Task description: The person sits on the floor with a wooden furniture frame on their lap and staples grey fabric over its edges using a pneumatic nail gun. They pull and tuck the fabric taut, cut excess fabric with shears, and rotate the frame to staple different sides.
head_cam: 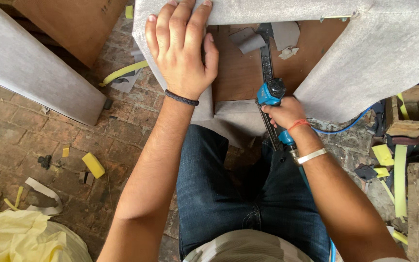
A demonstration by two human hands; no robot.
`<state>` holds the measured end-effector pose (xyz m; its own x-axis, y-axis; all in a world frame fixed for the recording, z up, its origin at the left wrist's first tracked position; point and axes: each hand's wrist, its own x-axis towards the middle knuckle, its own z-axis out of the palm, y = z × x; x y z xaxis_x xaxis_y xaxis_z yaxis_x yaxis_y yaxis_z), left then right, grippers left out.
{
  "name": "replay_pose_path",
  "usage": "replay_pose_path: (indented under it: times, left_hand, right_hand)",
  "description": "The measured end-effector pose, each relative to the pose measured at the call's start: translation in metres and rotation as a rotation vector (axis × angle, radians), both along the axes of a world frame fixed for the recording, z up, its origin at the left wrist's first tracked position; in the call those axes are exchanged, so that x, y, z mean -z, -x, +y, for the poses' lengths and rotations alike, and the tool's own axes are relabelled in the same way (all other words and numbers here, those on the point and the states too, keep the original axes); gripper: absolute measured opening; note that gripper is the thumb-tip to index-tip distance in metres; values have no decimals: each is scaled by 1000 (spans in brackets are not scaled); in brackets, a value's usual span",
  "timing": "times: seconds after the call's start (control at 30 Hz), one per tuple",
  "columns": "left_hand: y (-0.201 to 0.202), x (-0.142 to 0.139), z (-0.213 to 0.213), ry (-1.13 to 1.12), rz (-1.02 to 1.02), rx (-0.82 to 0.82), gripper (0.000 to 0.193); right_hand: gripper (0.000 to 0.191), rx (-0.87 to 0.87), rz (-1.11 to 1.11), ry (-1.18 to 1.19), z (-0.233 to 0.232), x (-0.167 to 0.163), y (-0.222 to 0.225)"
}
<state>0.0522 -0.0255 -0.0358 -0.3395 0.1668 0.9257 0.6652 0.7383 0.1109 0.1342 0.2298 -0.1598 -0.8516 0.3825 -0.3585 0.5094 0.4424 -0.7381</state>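
My left hand (pixel 180 48) lies flat, fingers spread, pressing on the grey fabric of an upholstered furniture frame (pixel 379 53) at its left arm. My right hand (pixel 283 114) grips a blue pneumatic staple gun (pixel 270 93), its long black magazine running up over the brown wooden panel (pixel 238 73) inside the frame. The gun's nose sits near the loose edge of grey fabric (pixel 238 116) at the panel's near side. A blue air hose (pixel 345 127) trails off to the right behind my wrist. Loose grey fabric scraps (pixel 248 40) lie on the panel.
Another grey upholstered piece (pixel 30 63) lies at upper left on the brick floor. Yellow foam bits (pixel 93 165) and strips (pixel 122 72) are scattered on the floor, a pale yellow sheet (pixel 25 237) lies at lower left, and wooden crates with foam strips (pixel 413 145) stand at right.
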Motion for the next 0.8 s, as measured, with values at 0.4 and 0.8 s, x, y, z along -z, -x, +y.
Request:
replay_pose_path:
  times: [0.4, 0.8]
  left_hand:
    - [2, 4, 1, -2, 22, -1, 42]
    - [-2, 7, 1, 19, -23, 14, 46]
  right_hand:
    - [28, -102, -72, -163, -24, -5, 15]
    - [20, 50, 114, 783, 18, 16, -54]
